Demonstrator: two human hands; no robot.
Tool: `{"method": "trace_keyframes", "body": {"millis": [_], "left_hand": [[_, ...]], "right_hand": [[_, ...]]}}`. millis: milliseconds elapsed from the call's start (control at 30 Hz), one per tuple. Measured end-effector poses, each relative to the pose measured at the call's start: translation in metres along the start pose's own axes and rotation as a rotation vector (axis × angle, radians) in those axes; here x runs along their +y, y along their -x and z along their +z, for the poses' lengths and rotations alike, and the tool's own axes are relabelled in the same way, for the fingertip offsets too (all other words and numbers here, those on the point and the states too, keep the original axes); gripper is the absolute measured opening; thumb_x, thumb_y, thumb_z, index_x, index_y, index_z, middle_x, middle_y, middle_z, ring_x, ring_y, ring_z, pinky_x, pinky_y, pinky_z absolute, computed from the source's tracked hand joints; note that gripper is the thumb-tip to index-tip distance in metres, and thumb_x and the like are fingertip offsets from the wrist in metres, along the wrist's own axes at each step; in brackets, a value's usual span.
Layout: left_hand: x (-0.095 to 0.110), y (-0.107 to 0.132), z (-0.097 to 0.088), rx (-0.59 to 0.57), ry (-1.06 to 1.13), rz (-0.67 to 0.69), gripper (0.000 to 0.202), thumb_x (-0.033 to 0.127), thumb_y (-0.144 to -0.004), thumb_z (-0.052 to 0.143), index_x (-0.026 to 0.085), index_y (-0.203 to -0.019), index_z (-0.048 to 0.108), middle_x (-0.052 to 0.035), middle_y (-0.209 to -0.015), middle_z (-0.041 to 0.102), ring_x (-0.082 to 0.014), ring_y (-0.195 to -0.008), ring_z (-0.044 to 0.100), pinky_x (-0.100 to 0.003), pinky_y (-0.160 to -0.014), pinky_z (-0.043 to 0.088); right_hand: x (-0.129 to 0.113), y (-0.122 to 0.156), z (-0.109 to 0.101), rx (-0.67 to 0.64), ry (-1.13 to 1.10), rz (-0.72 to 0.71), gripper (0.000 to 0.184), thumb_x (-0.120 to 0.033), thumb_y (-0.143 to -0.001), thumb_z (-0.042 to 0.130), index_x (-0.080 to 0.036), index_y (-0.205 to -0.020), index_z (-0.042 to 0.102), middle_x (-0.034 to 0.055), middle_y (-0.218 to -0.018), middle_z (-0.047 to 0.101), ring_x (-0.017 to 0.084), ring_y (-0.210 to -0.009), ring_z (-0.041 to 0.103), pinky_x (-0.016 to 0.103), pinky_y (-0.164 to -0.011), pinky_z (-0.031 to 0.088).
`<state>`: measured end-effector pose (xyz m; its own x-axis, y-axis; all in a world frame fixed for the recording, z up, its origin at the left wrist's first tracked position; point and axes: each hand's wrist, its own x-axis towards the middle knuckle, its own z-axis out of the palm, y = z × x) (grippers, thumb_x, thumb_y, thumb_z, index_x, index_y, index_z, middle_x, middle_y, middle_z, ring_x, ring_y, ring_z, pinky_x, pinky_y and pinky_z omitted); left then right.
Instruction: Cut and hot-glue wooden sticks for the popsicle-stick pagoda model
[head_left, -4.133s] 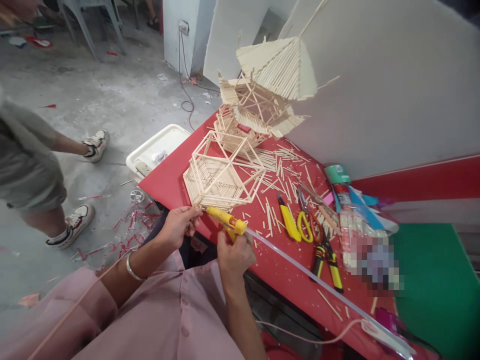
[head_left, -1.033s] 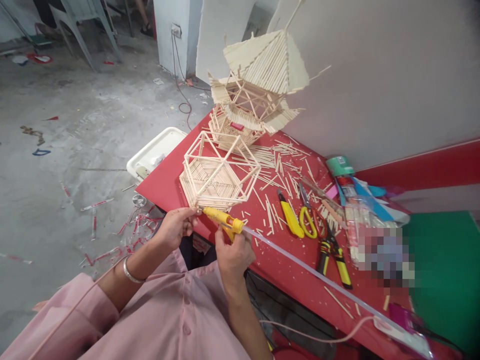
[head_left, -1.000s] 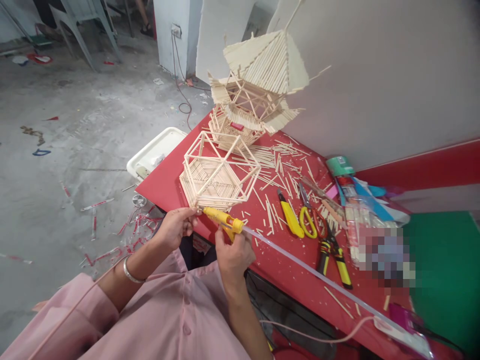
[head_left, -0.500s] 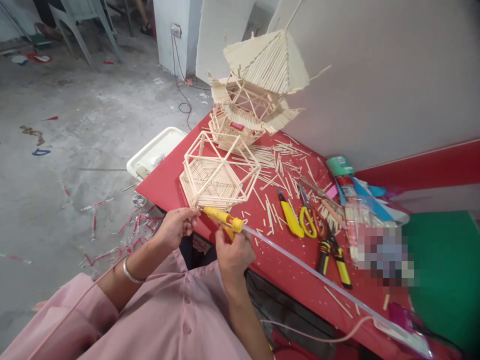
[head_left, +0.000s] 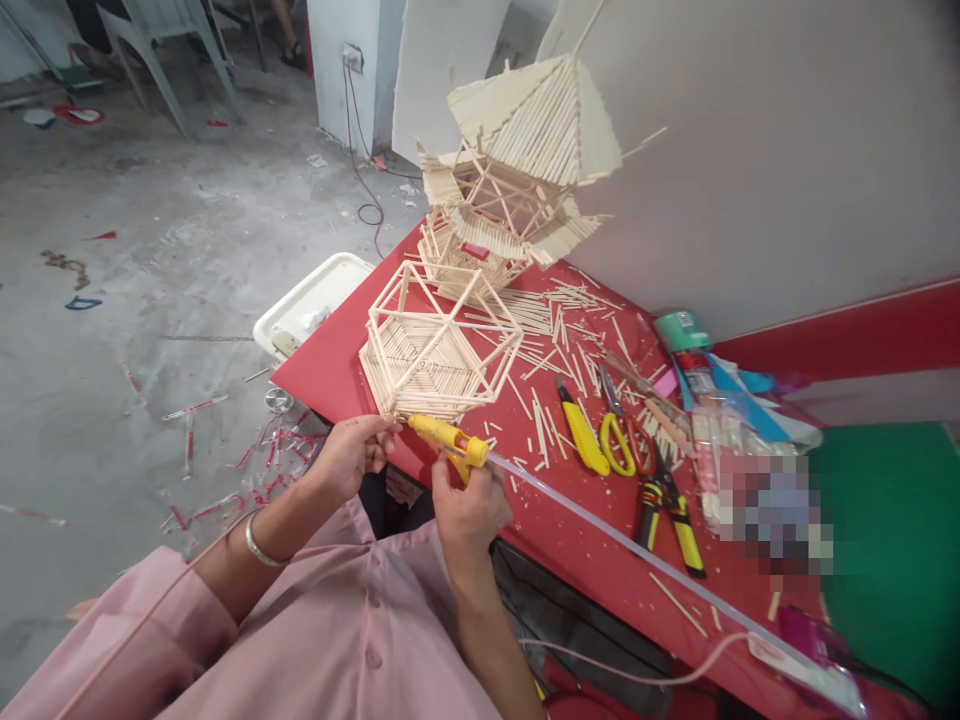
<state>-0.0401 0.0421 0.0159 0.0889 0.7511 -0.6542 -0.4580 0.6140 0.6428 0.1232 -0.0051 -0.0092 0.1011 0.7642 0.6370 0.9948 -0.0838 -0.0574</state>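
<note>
A yellow hot glue gun (head_left: 448, 438) is gripped in my right hand (head_left: 470, 505), with a long clear glue stick (head_left: 600, 525) running out of its back end. Its nozzle points at the near lower corner of a hexagonal stick frame (head_left: 442, 360) with a flat base of wooden sticks. At that same corner my left hand (head_left: 356, 455) is closed in a pinch; whatever lies between its fingertips is too small to make out. Behind the frame stands a taller stick model (head_left: 517, 150) with slanted roofs.
Loose wooden sticks (head_left: 559, 360) lie over the red table (head_left: 592, 530). To the right are a yellow cutter knife (head_left: 583, 435), scissors (head_left: 619, 440), pliers (head_left: 667, 515) and packaged supplies (head_left: 712, 430). A white tray (head_left: 315, 295) sits off the table's left edge. Wrappers litter the floor.
</note>
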Motion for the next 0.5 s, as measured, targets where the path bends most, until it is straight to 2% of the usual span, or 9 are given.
{"method": "trace_keyframes", "body": {"millis": [233, 500], "left_hand": [[0.0003, 0.0004, 0.0015, -0.013, -0.021, 0.015, 0.022, 0.032, -0.063, 0.067, 0.011, -0.068, 0.07, -0.0003, -0.05, 0.057, -0.0066, -0.037, 0.042, -0.022, -0.039, 0.027], [-0.0018, -0.0013, 0.0001, -0.012, -0.014, 0.019, 0.024, 0.033, -0.064, 0.067, 0.011, -0.071, 0.071, -0.0005, -0.051, 0.057, -0.0066, -0.038, 0.042, -0.021, -0.039, 0.027]], "right_hand": [[0.0012, 0.0018, -0.0002, 0.004, -0.035, 0.037, 0.024, -0.04, -0.087, 0.061, -0.017, -0.079, 0.06, 0.0053, -0.064, 0.062, 0.019, -0.057, 0.061, 0.028, -0.053, 0.045], [0.0035, 0.0035, 0.0011, -0.07, -0.19, 0.104, 0.032, -0.044, -0.089, 0.06, -0.013, -0.095, 0.063, 0.0099, -0.076, 0.066, 0.022, -0.068, 0.064, 0.031, -0.061, 0.05]]}}
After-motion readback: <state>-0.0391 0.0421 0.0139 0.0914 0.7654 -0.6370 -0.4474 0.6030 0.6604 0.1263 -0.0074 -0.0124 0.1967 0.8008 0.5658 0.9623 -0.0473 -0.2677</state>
